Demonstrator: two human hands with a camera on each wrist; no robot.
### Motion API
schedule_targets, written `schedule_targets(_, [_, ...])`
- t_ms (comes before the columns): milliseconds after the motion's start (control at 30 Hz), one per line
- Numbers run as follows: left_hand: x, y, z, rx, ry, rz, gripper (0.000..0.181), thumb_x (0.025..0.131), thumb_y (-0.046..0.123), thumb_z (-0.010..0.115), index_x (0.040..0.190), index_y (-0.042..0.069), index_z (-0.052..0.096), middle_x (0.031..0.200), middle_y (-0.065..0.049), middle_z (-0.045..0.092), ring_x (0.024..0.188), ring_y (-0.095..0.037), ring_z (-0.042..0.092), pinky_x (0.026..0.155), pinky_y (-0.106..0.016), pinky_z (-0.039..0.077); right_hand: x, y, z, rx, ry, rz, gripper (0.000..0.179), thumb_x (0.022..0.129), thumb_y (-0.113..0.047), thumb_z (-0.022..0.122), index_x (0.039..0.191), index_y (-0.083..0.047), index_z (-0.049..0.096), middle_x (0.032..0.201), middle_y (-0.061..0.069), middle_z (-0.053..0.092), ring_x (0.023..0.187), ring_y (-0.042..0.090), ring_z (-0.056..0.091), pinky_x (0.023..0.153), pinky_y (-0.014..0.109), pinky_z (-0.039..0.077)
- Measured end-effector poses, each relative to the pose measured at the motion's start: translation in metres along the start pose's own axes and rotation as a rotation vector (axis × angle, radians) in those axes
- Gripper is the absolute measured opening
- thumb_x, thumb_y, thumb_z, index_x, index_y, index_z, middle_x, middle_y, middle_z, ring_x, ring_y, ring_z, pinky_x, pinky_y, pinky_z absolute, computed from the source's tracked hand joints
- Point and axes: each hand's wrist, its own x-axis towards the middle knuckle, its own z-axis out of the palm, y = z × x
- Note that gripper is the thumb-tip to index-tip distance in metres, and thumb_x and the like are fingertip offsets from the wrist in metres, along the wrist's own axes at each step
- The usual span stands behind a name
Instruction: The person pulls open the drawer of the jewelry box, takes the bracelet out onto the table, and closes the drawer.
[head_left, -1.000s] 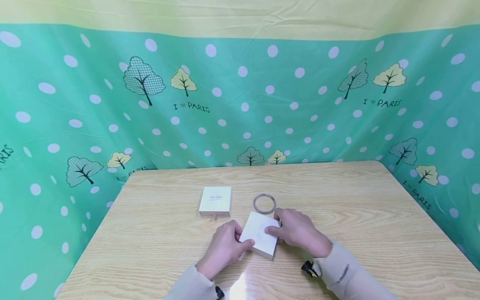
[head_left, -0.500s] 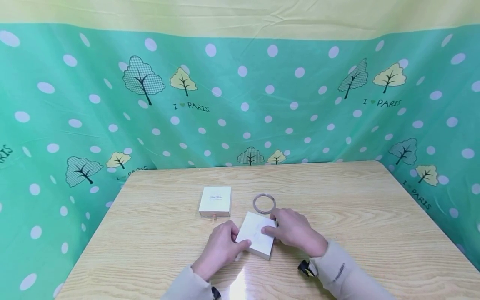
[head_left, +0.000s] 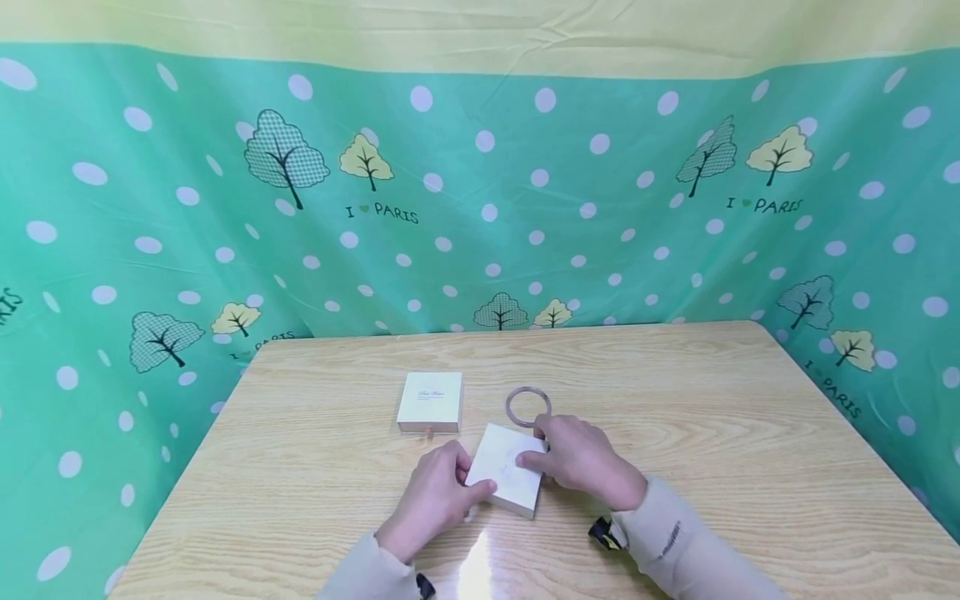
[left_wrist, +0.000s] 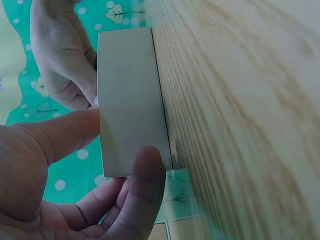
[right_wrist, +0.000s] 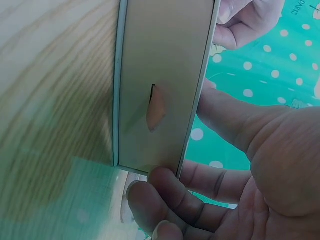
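Observation:
Both hands hold a flat white gift box close to the tabletop, turned at an angle. My left hand grips its left side, the thumb over the top near the front corner. On the other side my right hand has its thumb on the lid and its fingers along the edge. The left wrist view shows a plain side wall. In the right wrist view, a short pinkish ribbon tab sticks out of the drawer front. The inside of the box is hidden.
Just behind the held box lies a grey ring-shaped bangle. A second white box with printed lettering and a ribbon tab sits farther left on the wooden table. A green dotted cloth hangs behind and at both sides.
The held box and both hands have shifted slightly left, and the box has turned a little. The bangle and the second box stay put.

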Motion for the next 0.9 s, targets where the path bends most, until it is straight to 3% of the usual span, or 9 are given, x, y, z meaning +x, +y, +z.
schedule_targets(900, [-0.0035,-0.0082,-0.0058,0.018,0.011,-0.002,0.037,0.074,0.033,0.08,0.088,0.008,0.057,0.076,0.001,0.051,0.067,-0.014,0.045,0.056,-0.024,0.039,0.0058,-0.0079,0.006,0.011,-0.009,-0.022,0.039,0.08,-0.044,0.074,0.097,-0.012,0.062,0.065,-0.003,0.052,0.054,0.015,0.048,0.05,0.031,0.04])
